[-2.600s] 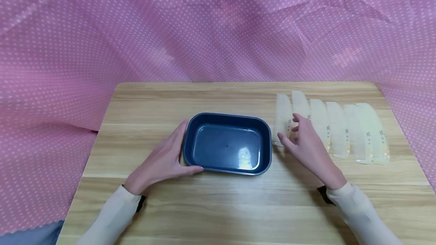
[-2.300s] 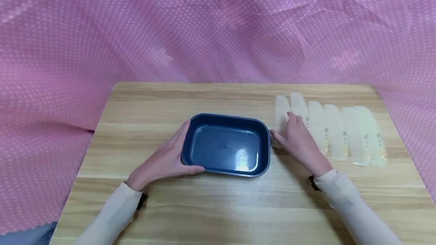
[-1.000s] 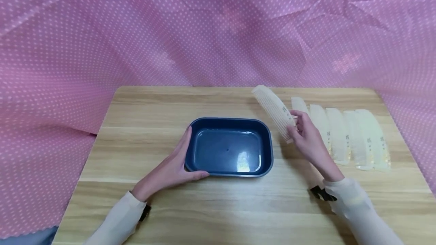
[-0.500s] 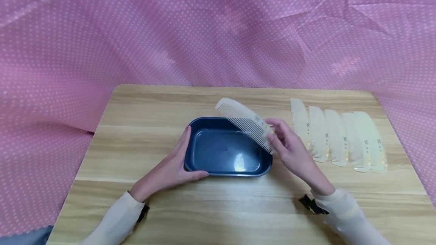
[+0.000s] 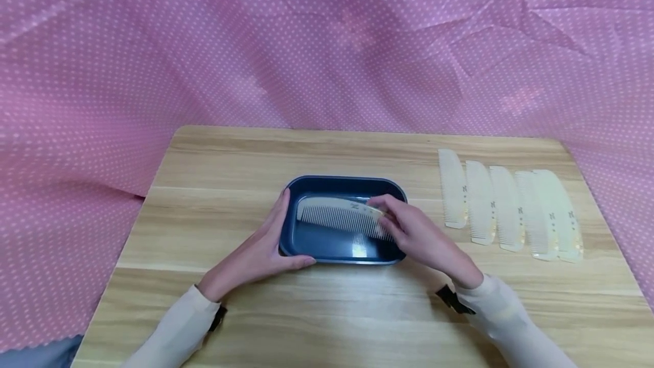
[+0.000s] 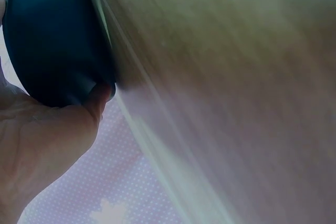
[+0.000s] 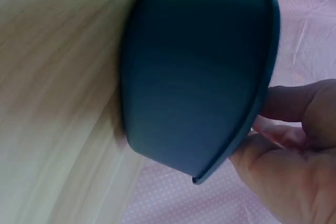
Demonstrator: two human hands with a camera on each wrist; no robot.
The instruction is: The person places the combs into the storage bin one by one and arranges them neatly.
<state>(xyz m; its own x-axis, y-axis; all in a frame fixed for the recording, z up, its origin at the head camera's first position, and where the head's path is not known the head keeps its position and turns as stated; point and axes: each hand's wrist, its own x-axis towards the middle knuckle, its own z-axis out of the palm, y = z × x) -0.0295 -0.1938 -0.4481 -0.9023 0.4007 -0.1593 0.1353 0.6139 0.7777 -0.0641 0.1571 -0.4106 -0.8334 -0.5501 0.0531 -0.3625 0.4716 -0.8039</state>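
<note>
A dark blue rectangular tray [image 5: 327, 185] stands on the table, with its outer wall seen close up in both wrist views. My left hand [image 5: 255, 254] grips its left end, thumb along the front rim and fingers against the side. Between thumb and fingers, my right hand [image 5: 421, 237] pinches the right end of a pale translucent comb [image 5: 332, 214]. That comb lies slanting inside the tray's opening, teeth toward me; whether it touches the bottom I cannot tell. In the right wrist view the tray wall [image 7: 194, 77] hides the comb, and the fingers reach over the rim.
Several matching combs lie in a row at the right of the wooden table [image 5: 327, 311], the nearest being a comb [image 5: 452, 189] with its teeth leftward. Two at the far right, including the outermost comb [image 5: 562, 214], overlap. Pink dotted cloth [image 5: 327, 61] hangs behind the table.
My right hand took the leftmost comb from the row, lifted it, and carried it left and down into the tray, turning it toward level. The left hand stays at the tray.
</note>
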